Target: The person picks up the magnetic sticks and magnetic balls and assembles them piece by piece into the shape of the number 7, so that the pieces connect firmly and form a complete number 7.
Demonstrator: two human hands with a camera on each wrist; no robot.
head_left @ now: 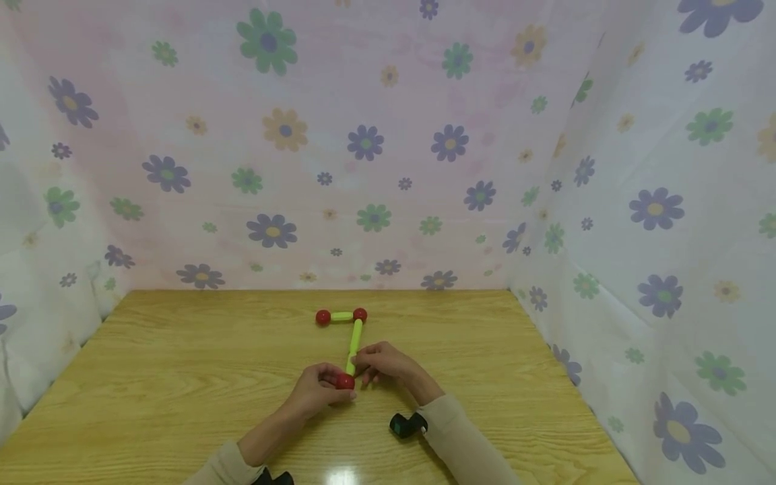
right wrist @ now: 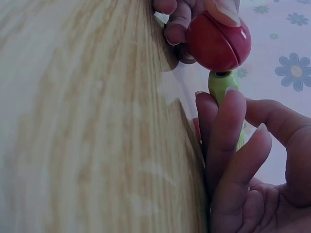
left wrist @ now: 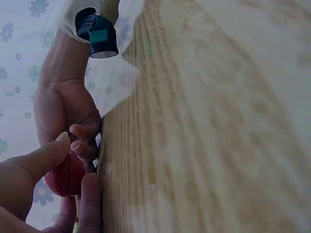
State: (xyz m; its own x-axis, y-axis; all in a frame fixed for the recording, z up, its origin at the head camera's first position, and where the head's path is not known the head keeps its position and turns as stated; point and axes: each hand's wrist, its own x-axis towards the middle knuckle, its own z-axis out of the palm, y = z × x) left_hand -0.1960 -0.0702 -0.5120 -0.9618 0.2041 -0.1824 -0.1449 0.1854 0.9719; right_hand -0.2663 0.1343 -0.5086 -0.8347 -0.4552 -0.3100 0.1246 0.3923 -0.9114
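Observation:
My left hand [head_left: 315, 392] grips a glossy red ball [head_left: 345, 382] between thumb and fingers, low over the table. In the right wrist view, a seam runs around the ball [right wrist: 218, 43]. My right hand [head_left: 388, 364] pinches a yellow-green rod [head_left: 351, 365], whose dark-tipped end sits right at the ball. From there, the yellow-green line runs away from me to a second red ball [head_left: 360, 314]. A short yellow-green rod [head_left: 342, 316] links that one leftward to a third red ball [head_left: 323, 317]. The left wrist view shows the gripped ball [left wrist: 65, 177] partly covered by fingers.
Both hands work over a wood-grain table [head_left: 182, 364]. A flower-printed curtain [head_left: 315, 195] closes off its back and sides. Dark wrist cameras [head_left: 407, 426] stick out near both beige sleeves [head_left: 463, 438].

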